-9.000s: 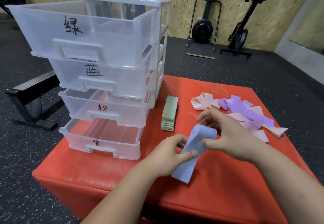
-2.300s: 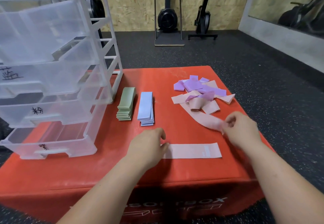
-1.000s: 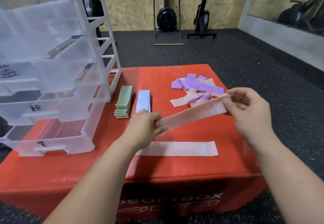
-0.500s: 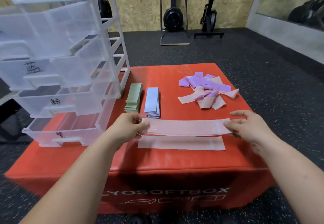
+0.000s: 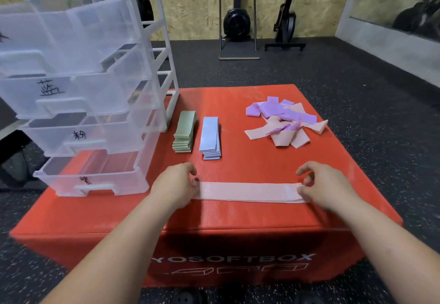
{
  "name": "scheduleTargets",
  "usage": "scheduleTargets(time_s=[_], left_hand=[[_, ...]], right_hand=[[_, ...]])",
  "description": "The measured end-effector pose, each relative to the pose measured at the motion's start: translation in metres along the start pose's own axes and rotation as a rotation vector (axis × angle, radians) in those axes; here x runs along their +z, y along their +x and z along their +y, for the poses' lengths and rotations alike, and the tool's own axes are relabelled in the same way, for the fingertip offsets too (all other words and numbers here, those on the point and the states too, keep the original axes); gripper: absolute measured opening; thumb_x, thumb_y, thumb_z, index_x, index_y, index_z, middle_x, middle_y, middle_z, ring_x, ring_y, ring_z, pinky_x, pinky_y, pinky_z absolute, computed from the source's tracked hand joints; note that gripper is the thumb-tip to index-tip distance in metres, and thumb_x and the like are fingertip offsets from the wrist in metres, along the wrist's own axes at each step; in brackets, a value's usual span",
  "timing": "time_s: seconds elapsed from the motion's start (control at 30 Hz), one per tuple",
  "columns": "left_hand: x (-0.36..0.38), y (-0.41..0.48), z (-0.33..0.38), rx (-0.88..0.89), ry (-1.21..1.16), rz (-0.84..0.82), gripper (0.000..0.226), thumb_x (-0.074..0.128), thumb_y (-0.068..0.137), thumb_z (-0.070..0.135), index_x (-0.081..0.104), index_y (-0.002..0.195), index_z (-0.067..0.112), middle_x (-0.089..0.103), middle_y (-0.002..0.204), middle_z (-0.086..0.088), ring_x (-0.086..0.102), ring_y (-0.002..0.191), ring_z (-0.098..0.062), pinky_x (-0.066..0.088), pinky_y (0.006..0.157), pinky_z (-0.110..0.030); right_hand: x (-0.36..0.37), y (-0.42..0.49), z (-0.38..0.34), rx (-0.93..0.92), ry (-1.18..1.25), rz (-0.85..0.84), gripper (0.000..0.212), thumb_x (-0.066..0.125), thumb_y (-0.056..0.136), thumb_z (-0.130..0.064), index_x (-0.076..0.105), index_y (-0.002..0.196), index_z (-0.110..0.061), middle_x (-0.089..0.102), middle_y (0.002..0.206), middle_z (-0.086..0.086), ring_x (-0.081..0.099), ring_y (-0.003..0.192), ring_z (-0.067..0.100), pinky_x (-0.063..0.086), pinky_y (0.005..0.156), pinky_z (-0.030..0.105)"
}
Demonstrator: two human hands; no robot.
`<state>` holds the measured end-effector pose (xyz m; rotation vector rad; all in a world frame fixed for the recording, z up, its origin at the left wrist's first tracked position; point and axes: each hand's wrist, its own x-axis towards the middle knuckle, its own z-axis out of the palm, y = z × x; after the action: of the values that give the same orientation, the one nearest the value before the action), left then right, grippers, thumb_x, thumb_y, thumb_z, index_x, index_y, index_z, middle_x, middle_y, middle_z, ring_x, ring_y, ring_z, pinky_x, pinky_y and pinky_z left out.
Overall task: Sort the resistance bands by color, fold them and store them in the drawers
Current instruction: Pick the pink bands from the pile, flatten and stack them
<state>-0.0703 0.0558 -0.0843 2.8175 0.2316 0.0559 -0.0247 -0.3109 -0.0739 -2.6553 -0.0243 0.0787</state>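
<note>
A long pink band (image 5: 247, 191) lies flat across the front of the red soft box (image 5: 238, 218), stacked on a second pink band whose edge shows underneath. My left hand (image 5: 175, 184) pinches its left end and my right hand (image 5: 323, 186) pinches its right end. Behind them sit a folded green stack (image 5: 184, 132) and a folded blue stack (image 5: 209, 138). A loose pile of pink and purple bands (image 5: 284, 120) lies at the back right. The clear drawer unit (image 5: 100, 84) stands on the left, its four labelled drawers pulled out with nothing visible inside.
The bottom drawer (image 5: 95, 180) juts toward the box's front left, close to my left hand. Gym machines (image 5: 238, 20) stand against the wooden back wall. Dark rubber floor surrounds the box on all sides.
Both hands have lowered the second pink band from mid-air onto the first pink band, lining it up on top. The view has shifted slightly closer.
</note>
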Motion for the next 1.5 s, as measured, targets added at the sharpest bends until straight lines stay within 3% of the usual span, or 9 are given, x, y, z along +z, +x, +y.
scheduleTargets(time_s=[0.17,0.27,0.33,0.5,0.83,1.03,1.13,1.27,1.5], left_hand=[[-0.010,0.007,-0.003,0.113,-0.042,-0.020,0.046,0.081,0.083,0.034,0.065,0.126,0.033,0.060,0.111,0.007,0.061,0.092,-0.016,0.052,0.081,-0.033],[-0.015,0.006,-0.008,0.259,-0.062,-0.173,0.064,0.089,0.075,0.035,0.063,0.134,0.034,0.062,0.121,0.013,0.060,0.101,-0.011,0.047,0.086,-0.027],[-0.013,0.005,-0.011,0.315,-0.012,-0.213,0.069,0.088,0.071,0.039,0.063,0.136,0.036,0.063,0.122,0.015,0.059,0.110,-0.012,0.048,0.093,-0.031],[-0.014,0.001,-0.007,0.368,-0.024,-0.182,0.057,0.085,0.074,0.034,0.068,0.128,0.036,0.065,0.113,0.018,0.062,0.103,-0.011,0.051,0.089,-0.029],[-0.016,-0.002,-0.007,0.359,-0.031,-0.181,0.036,0.081,0.076,0.037,0.071,0.110,0.041,0.063,0.102,0.021,0.062,0.091,-0.005,0.057,0.082,-0.033],[-0.013,0.004,-0.005,0.382,0.001,-0.194,0.054,0.078,0.074,0.061,0.067,0.123,0.041,0.061,0.109,0.021,0.059,0.102,-0.006,0.054,0.092,-0.032],[-0.008,0.009,0.008,0.377,-0.049,-0.137,0.049,0.077,0.084,0.055,0.067,0.128,0.036,0.061,0.118,0.014,0.056,0.112,-0.010,0.051,0.099,-0.034],[0.007,0.020,0.039,0.408,-0.090,-0.078,0.044,0.077,0.089,0.048,0.066,0.129,0.033,0.062,0.122,0.009,0.055,0.119,-0.015,0.049,0.101,-0.036],[0.035,0.040,0.081,0.458,-0.117,-0.093,0.038,0.069,0.093,0.043,0.064,0.130,0.035,0.058,0.122,0.009,0.051,0.119,-0.019,0.047,0.102,-0.039]], right_hand=[[-0.013,0.006,0.009,-0.144,-0.082,-0.033,0.045,0.089,0.071,-0.026,0.062,0.101,-0.046,0.064,0.104,-0.012,0.064,0.096,0.015,0.050,0.087,0.034],[-0.022,0.004,0.015,-0.317,-0.136,-0.203,0.060,0.093,0.067,-0.032,0.067,0.120,-0.040,0.062,0.120,-0.021,0.061,0.108,0.004,0.048,0.098,0.028],[-0.023,0.002,0.017,-0.381,-0.197,-0.269,0.062,0.092,0.067,-0.033,0.067,0.124,-0.038,0.062,0.124,-0.023,0.059,0.114,0.002,0.046,0.104,0.026],[-0.027,0.001,0.022,-0.383,-0.161,-0.242,0.049,0.092,0.071,-0.024,0.073,0.114,-0.037,0.068,0.112,-0.020,0.065,0.103,0.000,0.051,0.098,0.026],[-0.023,0.006,0.033,-0.464,-0.237,-0.238,0.041,0.088,0.077,-0.031,0.071,0.113,-0.040,0.060,0.115,-0.024,0.058,0.101,0.000,0.045,0.092,0.021],[-0.023,0.012,0.035,-0.446,-0.185,-0.256,0.045,0.087,0.075,-0.039,0.071,0.117,-0.041,0.060,0.119,-0.026,0.059,0.108,-0.003,0.046,0.098,0.022],[-0.021,0.022,0.030,-0.395,-0.092,-0.174,0.039,0.085,0.080,-0.041,0.072,0.117,-0.040,0.060,0.121,-0.023,0.061,0.107,-0.001,0.048,0.099,0.026],[-0.010,0.046,0.022,-0.262,-0.094,-0.045,0.039,0.076,0.089,-0.044,0.067,0.127,-0.038,0.058,0.132,-0.011,0.059,0.120,0.015,0.047,0.106,0.037],[0.021,0.090,0.016,-0.060,-0.308,-0.024,0.065,0.047,0.099,-0.064,0.043,0.155,-0.033,0.027,0.169,-0.005,0.018,0.155,0.028,0.033,0.120,0.051]])
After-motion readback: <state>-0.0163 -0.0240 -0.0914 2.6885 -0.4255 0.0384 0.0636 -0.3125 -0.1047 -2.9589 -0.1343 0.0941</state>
